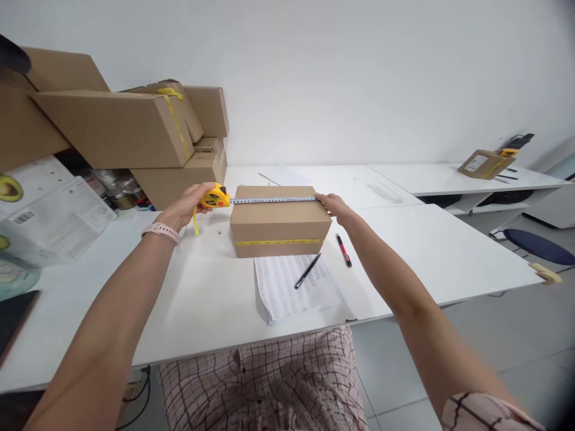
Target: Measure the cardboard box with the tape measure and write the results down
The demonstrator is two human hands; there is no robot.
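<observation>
A yellow tape measure (214, 196) is gripped in my left hand (192, 202), just off the left side of a brown cardboard box (278, 214). From its case the blade (269, 200) runs across the top of the box to the right edge. There my right hand (331, 203) holds the blade's end, its fingers partly hidden behind the box corner. A yellow strip with marks crosses the front of the box. Before the box lie printed sheets (287, 293) with a black pen (308, 271) on them. A red and black pen (344, 250) rests to the right.
Stacked cardboard boxes (121, 129) fill the left, above a white printed carton (54, 209). Another paper (287, 175) lies behind the box. At the far right a small box (485, 164) stands on a white shelf unit, near a dark stool (539, 245).
</observation>
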